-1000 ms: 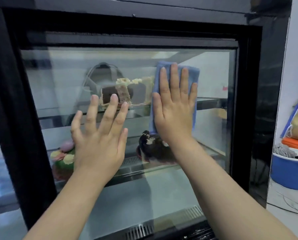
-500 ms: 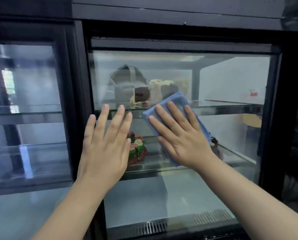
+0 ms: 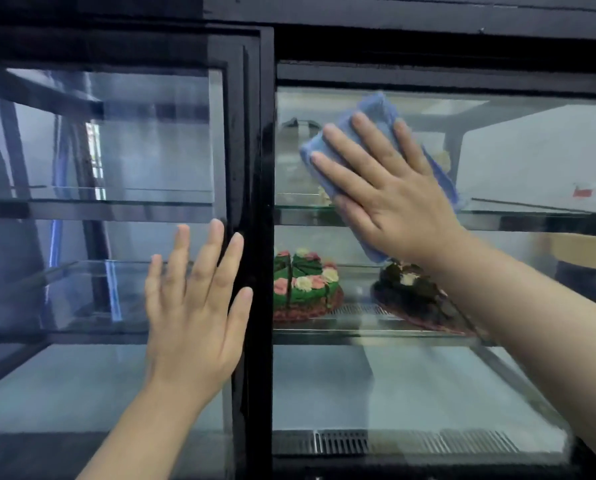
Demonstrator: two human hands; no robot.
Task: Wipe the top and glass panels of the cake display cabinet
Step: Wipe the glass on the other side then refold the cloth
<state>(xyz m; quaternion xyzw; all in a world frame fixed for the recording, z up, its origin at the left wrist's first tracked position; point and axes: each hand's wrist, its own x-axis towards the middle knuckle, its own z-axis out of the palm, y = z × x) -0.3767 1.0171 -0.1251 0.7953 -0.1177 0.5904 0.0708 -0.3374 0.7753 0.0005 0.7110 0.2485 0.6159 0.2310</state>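
Since half a second ago the blue cloth (image 3: 376,116) has climbed higher on the right glass panel (image 3: 532,157), and the view has swung left. It is a soft, folded rectangle spread flat on the upper part of that pane. Its long axis slants from upper left to lower right, and one corner points up. The right hand (image 3: 393,199) presses it flat, fingers straight and slightly apart, aimed up-left. The left hand (image 3: 196,306) lies open-palmed lower down, fingers straight and spread, across the left panel (image 3: 99,150) and black frame post (image 3: 261,168). Behind the glass sit a green cake (image 3: 303,282) and a dark cake (image 3: 414,296).
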